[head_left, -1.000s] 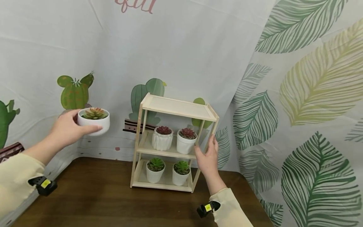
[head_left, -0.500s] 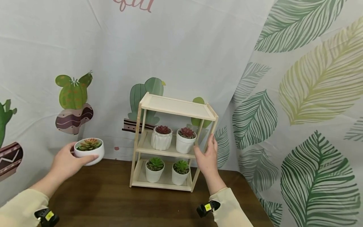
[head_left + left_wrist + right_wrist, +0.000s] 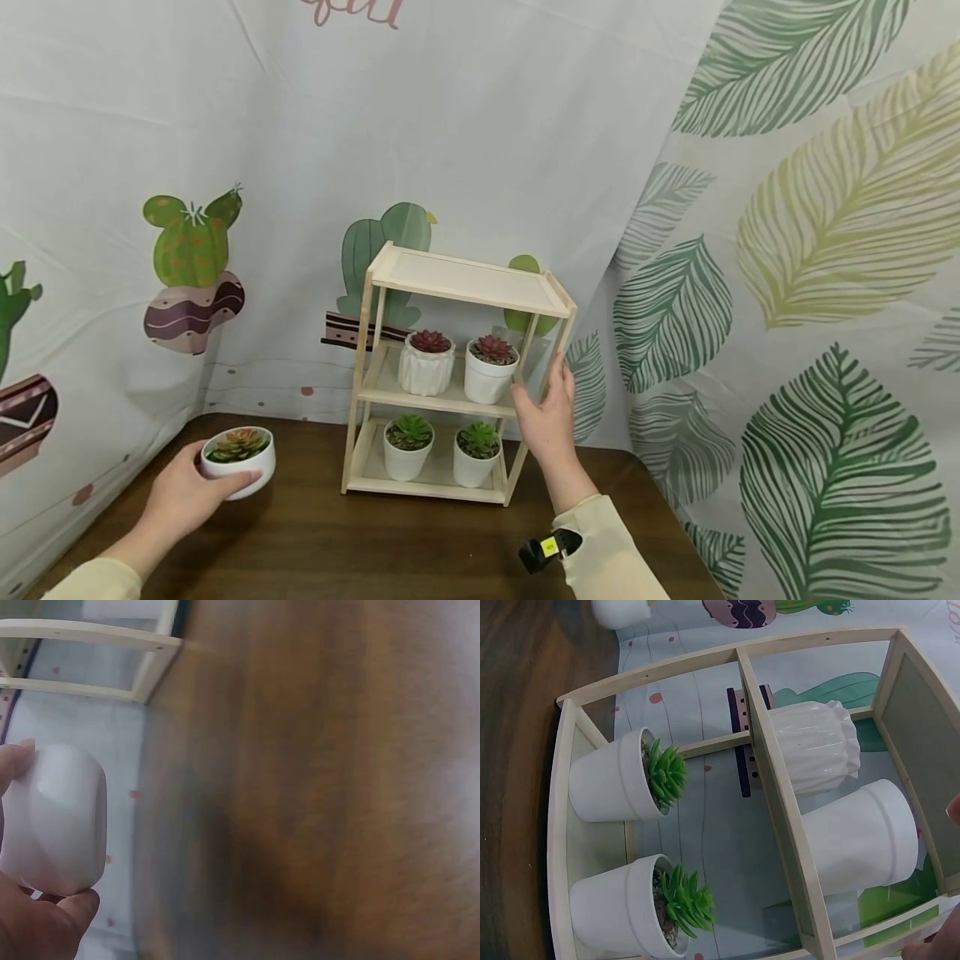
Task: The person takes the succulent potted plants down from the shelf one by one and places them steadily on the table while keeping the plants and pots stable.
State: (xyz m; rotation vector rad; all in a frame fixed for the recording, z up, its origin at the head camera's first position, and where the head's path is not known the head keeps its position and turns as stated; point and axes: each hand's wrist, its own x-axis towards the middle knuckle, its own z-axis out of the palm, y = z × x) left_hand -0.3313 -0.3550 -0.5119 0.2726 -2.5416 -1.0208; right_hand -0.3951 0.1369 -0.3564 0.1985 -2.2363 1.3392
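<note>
My left hand (image 3: pixel 183 492) grips a low round white pot (image 3: pixel 255 475) with an orange-tipped green succulent, at the left of the table. In the left wrist view the pot (image 3: pixel 56 817) shows its smooth side between thumb and fingers. A pale wooden shelf (image 3: pixel 472 292) stands mid-table. My right hand (image 3: pixel 547 408) holds its right upright, thumb in front and fingers along the outer side. Two potted red succulents, one in a ribbed pot (image 3: pixel 426 367) and one in a plain pot (image 3: pixel 489 375), stand on the middle tier. Green potted succulents (image 3: pixel 408 454) (image 3: pixel 476 458) fill the bottom tier.
The brown wooden table (image 3: pixel 322 550) runs beneath everything. Behind it hangs a white cloth (image 3: pixel 480 125) printed with cacti, and leaf-patterned fabric (image 3: pixel 832 292) covers the right side. A black wrist strap (image 3: pixel 551 548) sits on the right sleeve.
My left hand has lowered the potted succulent from beside the shelf's upper part down toward the tabletop. The right hand and the shelf have stayed in place.
</note>
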